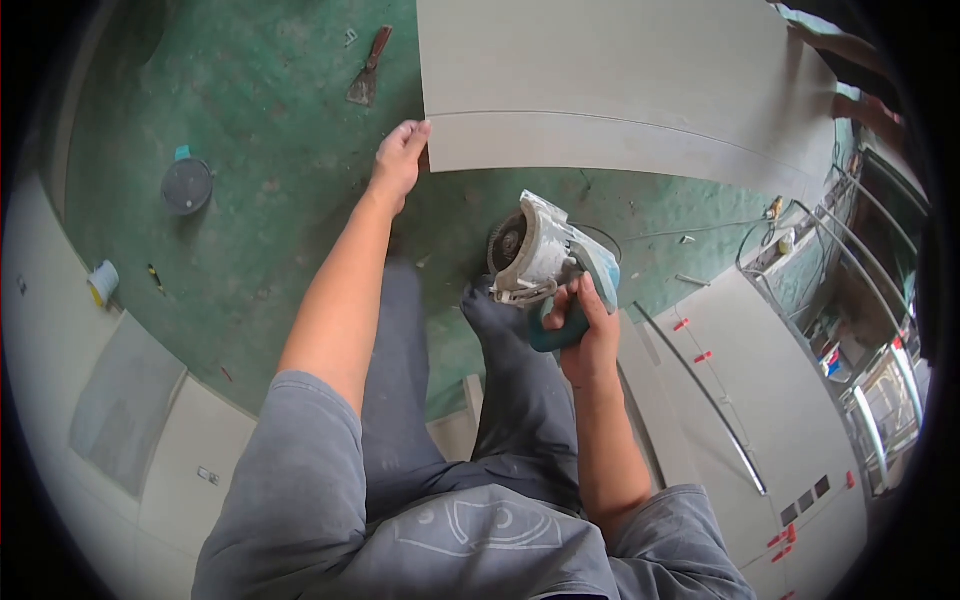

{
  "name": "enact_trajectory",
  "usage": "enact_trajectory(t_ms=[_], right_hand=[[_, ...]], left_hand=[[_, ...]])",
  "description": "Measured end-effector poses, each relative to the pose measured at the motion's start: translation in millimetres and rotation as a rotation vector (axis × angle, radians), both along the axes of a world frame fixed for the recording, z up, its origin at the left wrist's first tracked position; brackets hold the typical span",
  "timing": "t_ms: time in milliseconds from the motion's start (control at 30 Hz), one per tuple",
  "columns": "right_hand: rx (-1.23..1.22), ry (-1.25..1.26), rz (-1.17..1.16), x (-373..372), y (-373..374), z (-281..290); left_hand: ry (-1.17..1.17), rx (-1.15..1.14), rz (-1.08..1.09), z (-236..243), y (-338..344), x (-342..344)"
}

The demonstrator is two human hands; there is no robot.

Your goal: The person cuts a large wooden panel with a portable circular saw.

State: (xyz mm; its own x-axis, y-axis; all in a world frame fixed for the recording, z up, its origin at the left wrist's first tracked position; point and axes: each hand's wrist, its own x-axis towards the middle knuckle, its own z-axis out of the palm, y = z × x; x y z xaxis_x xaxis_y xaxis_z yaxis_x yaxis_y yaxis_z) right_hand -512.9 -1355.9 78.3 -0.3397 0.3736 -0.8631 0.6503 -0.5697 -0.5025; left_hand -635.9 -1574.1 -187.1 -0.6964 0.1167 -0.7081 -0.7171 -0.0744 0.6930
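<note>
With my right hand [588,325] I grip the teal rear handle of a dusty circular saw [545,250], held up in front of my right leg. Its round toothed blade shows on the left side of the casing. Further forward, my left hand [402,158] pinches the near left corner of a large pale grey board [620,75]. A thin line runs across the board parallel to its near edge. The saw is apart from the board, on my side of it. At the far right end, another person's hands [862,112] are at the board.
On the green floor lie a scraper [366,75] with a brown handle and a dark round bucket [188,187]. A white cup-like container [103,282] is at the left. Cables [690,232] trail right. A metal strip [715,410] leans by the right wall panel with red clips [702,357].
</note>
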Motion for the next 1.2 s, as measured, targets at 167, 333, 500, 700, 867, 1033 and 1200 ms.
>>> enact_trajectory(t_ms=[167,333,500,700,867,1033,1200], right_hand=[[0.022,0.103,-0.274,-56.8,-44.4,16.6],[0.070,0.223,-0.612,-126.7,-166.4,-36.5],[0.137,0.297,-0.777,-165.8,-241.0,-119.4],[0.293,0.315,-0.810,-141.9,-252.6,-202.8],[0.368,0.310,-0.809,-126.3,-254.2,-246.1],[0.399,0.308,-0.768,-121.6,-268.8,-263.6],[0.403,0.296,-0.782,-145.7,-303.4,-277.3]], left_hand=[[-0.119,-0.071,-0.154,37.5,-38.4,-11.4],[-0.443,0.161,-0.721,50.8,-125.3,-54.9],[-0.611,0.435,-0.584,37.4,-162.9,-93.8],[-0.439,0.223,-0.654,-25.1,-139.1,-63.7],[-0.145,0.028,-0.783,-74.7,-135.7,-30.1],[-0.262,0.226,-0.549,-75.6,-135.7,-42.1],[-0.276,0.293,-0.466,-71.7,-156.4,-64.2]])
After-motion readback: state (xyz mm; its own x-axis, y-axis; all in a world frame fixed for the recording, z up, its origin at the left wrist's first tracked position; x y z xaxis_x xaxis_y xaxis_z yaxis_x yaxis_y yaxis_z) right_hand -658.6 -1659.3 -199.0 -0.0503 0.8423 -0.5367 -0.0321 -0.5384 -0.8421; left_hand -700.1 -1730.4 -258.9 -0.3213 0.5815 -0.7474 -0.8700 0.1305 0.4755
